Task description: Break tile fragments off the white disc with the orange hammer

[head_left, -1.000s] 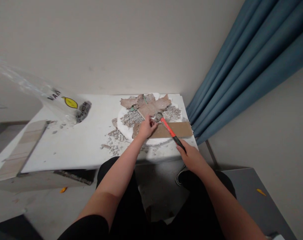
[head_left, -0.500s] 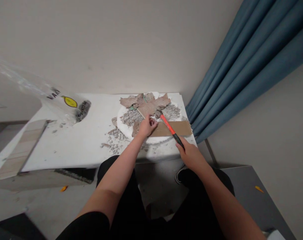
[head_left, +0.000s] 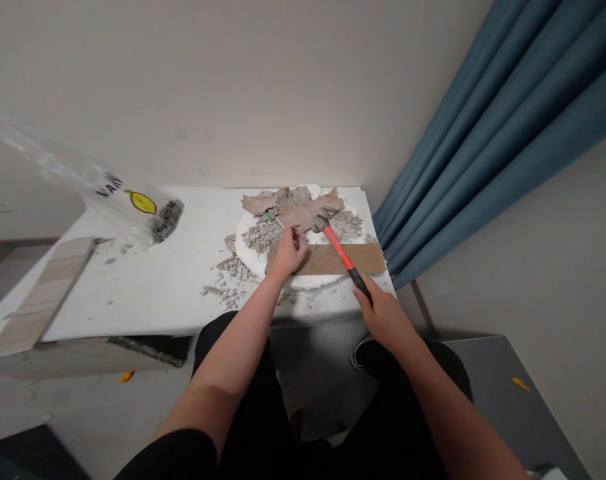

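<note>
My right hand grips the black end of a hammer with a red handle; its metal head rests on a brown tile strip. My left hand pinches the near end of that strip, holding it down on a round white foam pad. Broken brown tile pieces lie at the pad's far side, and grey rubble is heaped on it. A long brown tile lies across the pad's near edge under the hammer handle.
The pad sits on a white board scattered with small chips. A clear plastic bag with a yellow label hangs at left. A wood-look plank lies at left, a blue curtain at right, a grey wall behind.
The hammer head has shifted slightly up and right along the strip, and my left hand has slid a little back toward me. My right hand has barely moved.
</note>
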The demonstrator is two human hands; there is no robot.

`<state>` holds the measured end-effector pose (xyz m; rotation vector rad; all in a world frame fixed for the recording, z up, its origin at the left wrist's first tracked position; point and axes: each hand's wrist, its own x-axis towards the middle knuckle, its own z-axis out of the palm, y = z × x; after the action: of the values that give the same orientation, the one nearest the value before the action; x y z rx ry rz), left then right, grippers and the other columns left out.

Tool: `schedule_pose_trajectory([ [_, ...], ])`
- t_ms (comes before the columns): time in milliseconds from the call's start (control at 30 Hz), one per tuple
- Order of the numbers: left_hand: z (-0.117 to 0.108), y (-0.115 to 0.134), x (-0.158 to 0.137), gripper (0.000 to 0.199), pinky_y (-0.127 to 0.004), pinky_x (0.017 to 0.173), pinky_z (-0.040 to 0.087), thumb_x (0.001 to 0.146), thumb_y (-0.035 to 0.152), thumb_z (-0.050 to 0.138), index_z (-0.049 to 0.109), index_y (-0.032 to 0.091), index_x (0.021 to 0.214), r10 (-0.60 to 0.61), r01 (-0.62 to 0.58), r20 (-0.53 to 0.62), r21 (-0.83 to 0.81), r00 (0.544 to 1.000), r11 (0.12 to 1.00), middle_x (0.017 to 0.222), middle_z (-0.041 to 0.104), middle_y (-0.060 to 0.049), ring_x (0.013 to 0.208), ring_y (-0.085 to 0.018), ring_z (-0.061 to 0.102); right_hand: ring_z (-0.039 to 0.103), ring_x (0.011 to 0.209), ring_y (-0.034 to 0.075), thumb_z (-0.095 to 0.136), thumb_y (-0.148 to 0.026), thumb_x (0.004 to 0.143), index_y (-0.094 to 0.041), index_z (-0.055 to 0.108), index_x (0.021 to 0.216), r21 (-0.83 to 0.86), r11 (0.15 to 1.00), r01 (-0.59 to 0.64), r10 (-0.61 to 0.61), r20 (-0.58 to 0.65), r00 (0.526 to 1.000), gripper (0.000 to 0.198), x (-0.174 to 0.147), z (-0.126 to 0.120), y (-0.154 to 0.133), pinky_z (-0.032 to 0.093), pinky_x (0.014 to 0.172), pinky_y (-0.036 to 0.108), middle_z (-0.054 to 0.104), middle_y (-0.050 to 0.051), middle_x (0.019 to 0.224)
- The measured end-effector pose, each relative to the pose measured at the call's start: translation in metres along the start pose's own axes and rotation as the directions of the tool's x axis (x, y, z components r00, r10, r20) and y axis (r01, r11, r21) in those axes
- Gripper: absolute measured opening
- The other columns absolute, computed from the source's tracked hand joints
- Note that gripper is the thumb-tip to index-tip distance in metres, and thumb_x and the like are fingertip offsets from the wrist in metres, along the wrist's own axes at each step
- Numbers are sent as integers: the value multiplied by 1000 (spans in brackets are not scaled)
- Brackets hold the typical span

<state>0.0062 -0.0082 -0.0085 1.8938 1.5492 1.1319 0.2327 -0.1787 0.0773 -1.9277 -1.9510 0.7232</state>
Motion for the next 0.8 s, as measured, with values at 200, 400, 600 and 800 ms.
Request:
schedule_pose_trajectory([
  [200, -4, -9, 7, 45, -31, 79, 49, 80, 16, 53, 47, 19, 125, -24, 19, -64, -80, 998, 997, 98, 68, -5, 84, -17, 63, 70, 104, 33, 39, -37, 104, -19, 52, 147, -21, 1000, 20, -18, 88, 996, 48, 1, 10, 3, 51, 87, 39, 74, 15, 117],
  [400, -16, -16, 6, 46, -32, 82, 50, 78, 15, 53, 48, 20, 123, 27, -35, -102, -71, 994, 997, 94, 68, -3, 85, -17, 62, 70, 107, 33, 37, -37, 106, -19, 49, 150, -14, 1000, -5, 5, 21, 1000, 49, -1, 11, 2, 51, 89, 39, 73, 14, 120],
  [600, -46, -22, 0, 48, -32, 81, 51, 76, 12, 51, 48, 19, 124, -26, 26, -116, 4, 993, 1000, 93, 68, -3, 84, -17, 63, 69, 109, 34, 42, -35, 104, -20, 53, 147, -27, 999, 18, -16, 69, 998, 47, 1, 14, 10, 51, 91, 41, 73, 14, 121],
  [800, -87, -34, -14, 42, -31, 79, 50, 77, 14, 51, 49, 20, 119, -154, 184, -181, 159, 971, 970, 99, 68, -4, 83, -17, 63, 66, 114, 34, 40, -36, 103, -21, 55, 145, 8, 1000, 12, -12, -32, 999, 47, 5, 13, 28, 50, 92, 42, 72, 14, 124],
])
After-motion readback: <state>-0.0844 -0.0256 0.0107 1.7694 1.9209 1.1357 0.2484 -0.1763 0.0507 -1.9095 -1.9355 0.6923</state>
